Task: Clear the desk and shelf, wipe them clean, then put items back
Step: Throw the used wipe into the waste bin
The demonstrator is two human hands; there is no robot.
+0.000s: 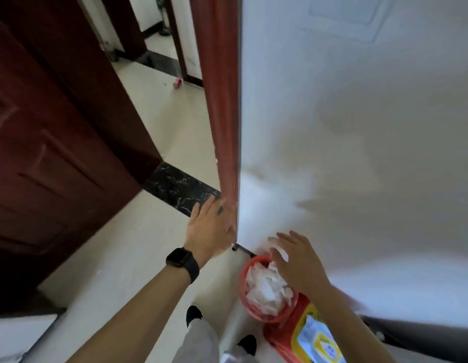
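I stand in a doorway and look down. My left hand (pixel 210 226), with a black watch on the wrist, is spread flat with straight fingers against the foot of the reddish door frame (pixel 222 113). My right hand (pixel 297 260) hovers with fingers spread just above a small red mesh waste basket (pixel 256 311), and holds nothing. The basket stands on the floor by the white wall (pixel 358 127) and is full of crumpled white tissues (pixel 266 292). No desk or shelf is in view.
A dark brown door (pixel 52 153) stands open at the left. A black marble threshold (pixel 179 188) crosses the pale tiled floor (pixel 128 247). A red and yellow package (pixel 310 336) lies beside the basket. A small can (pixel 177 82) lies in the far hallway.
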